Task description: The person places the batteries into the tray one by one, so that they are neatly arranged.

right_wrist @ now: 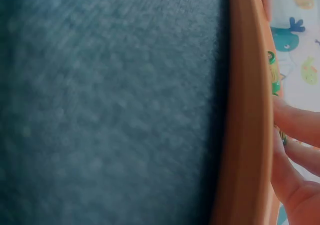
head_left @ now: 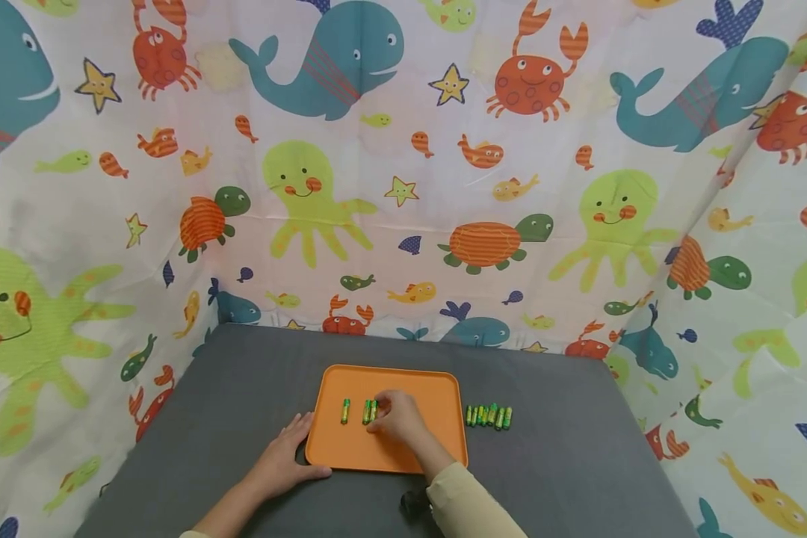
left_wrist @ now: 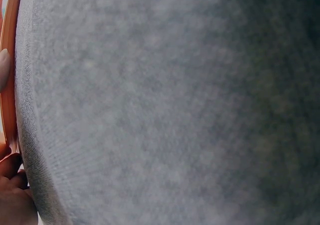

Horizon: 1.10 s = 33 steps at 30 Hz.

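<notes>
An orange tray (head_left: 403, 457) lies on the grey table. My left hand (head_left: 279, 457) holds its near left corner, fingers along the left side and thumb against the front rim; the thumb (left_wrist: 4, 70) also shows in the left wrist view. Over the tray's middle, my right hand (head_left: 403, 420) pinches a small green-and-yellow battery (right_wrist: 283, 137), mostly hidden by the fingers. Just left of those fingertips, two upright-lying batteries (head_left: 367, 412) sit side by side on the tray. One more battery (head_left: 346, 411) lies farther left, apart from them.
Several green-and-yellow batteries (head_left: 489, 416) lie in a row on the table, just right of the tray. A small black object (head_left: 413, 504) is beside the right sleeve. A curtain (head_left: 390, 299) with sea animals borders the table (head_left: 551, 448) at the back and sides.
</notes>
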Each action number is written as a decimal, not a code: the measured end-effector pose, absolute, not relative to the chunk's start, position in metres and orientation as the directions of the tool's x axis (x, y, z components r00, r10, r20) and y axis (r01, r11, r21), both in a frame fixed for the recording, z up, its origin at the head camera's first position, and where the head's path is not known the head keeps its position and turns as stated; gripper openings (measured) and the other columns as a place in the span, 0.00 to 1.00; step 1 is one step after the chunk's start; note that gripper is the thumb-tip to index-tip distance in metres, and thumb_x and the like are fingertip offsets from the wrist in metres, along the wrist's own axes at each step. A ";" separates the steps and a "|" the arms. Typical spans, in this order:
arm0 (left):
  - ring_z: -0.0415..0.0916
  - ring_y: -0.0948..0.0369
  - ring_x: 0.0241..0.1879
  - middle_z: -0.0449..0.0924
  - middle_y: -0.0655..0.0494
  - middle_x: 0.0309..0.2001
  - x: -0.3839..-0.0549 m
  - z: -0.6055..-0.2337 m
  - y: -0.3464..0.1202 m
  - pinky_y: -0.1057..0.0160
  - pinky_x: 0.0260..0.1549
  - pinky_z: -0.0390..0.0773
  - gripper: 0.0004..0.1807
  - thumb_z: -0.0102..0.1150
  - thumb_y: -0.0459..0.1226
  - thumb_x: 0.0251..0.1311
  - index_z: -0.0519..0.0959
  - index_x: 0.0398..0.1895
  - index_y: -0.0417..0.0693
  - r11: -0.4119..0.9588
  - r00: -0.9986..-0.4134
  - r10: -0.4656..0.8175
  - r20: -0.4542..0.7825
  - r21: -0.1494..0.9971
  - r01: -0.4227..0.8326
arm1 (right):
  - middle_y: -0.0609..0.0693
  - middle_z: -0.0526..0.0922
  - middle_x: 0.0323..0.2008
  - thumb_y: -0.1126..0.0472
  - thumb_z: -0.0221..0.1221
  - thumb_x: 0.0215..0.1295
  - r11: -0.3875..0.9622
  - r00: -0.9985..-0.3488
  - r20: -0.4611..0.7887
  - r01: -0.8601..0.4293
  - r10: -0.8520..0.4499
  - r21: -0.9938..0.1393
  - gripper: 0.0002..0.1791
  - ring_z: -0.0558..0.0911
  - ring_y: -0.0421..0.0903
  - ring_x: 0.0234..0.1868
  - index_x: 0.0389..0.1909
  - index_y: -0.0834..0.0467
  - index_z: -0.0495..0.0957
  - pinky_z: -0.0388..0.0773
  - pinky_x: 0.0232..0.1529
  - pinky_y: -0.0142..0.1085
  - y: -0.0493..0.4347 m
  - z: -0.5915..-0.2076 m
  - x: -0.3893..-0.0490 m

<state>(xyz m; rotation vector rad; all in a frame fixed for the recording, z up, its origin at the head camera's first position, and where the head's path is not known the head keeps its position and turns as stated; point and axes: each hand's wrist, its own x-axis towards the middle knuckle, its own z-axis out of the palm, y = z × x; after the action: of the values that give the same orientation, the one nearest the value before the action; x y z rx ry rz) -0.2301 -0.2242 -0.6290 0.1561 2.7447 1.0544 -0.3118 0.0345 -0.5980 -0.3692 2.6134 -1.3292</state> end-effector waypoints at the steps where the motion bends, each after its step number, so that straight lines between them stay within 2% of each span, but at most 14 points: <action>1: 0.46 0.41 0.79 0.54 0.43 0.79 -0.230 -0.629 -0.224 0.31 0.71 0.53 0.67 0.73 0.68 0.41 0.55 0.80 0.45 0.737 -0.975 0.169 -0.142 0.675 0.030 | 0.56 0.84 0.44 0.67 0.78 0.48 0.571 -0.951 -0.051 -0.139 -0.303 -0.809 0.30 0.80 0.42 0.33 0.55 0.66 0.81 0.83 0.40 0.41 0.034 -0.598 -0.312; 12: 0.46 0.41 0.79 0.54 0.43 0.79 -0.229 -0.631 -0.227 0.30 0.70 0.53 0.67 0.73 0.68 0.42 0.54 0.81 0.46 0.740 -0.978 0.155 -0.141 0.672 0.021 | 0.53 0.84 0.42 0.65 0.79 0.46 0.601 -0.949 -0.060 -0.146 -0.309 -0.786 0.31 0.79 0.40 0.32 0.55 0.64 0.82 0.82 0.39 0.38 0.018 -0.601 -0.317; 18: 0.47 0.42 0.79 0.55 0.44 0.79 -0.231 -0.632 -0.225 0.32 0.71 0.54 0.66 0.72 0.69 0.42 0.55 0.80 0.46 0.746 -0.979 0.174 -0.111 0.663 0.057 | 0.52 0.86 0.38 0.66 0.79 0.46 0.617 -0.951 -0.062 -0.146 -0.303 -0.773 0.31 0.79 0.39 0.32 0.54 0.64 0.83 0.82 0.39 0.37 0.015 -0.599 -0.317; 25: 0.46 0.43 0.79 0.55 0.45 0.79 -0.231 -0.631 -0.223 0.31 0.71 0.53 0.66 0.73 0.67 0.43 0.55 0.81 0.46 0.741 -0.980 0.169 -0.105 0.669 0.056 | 0.53 0.86 0.41 0.67 0.79 0.45 0.604 -0.951 -0.072 -0.132 -0.301 -0.786 0.32 0.80 0.40 0.33 0.56 0.64 0.82 0.83 0.41 0.38 0.015 -0.597 -0.317; 33: 0.47 0.42 0.79 0.55 0.45 0.79 -0.230 -0.631 -0.222 0.32 0.71 0.54 0.66 0.72 0.68 0.42 0.55 0.80 0.46 0.750 -0.980 0.167 -0.111 0.659 0.053 | 0.54 0.86 0.41 0.71 0.77 0.46 0.566 -0.949 -0.068 -0.125 -0.308 -0.815 0.31 0.81 0.41 0.34 0.56 0.64 0.82 0.83 0.37 0.37 0.015 -0.600 -0.317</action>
<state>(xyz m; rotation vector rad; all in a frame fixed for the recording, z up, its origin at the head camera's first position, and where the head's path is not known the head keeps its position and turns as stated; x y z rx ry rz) -0.2299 -0.2225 -0.6309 0.1770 2.7844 1.0410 -0.3166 0.0145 -0.5998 -0.3641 2.5952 -1.3273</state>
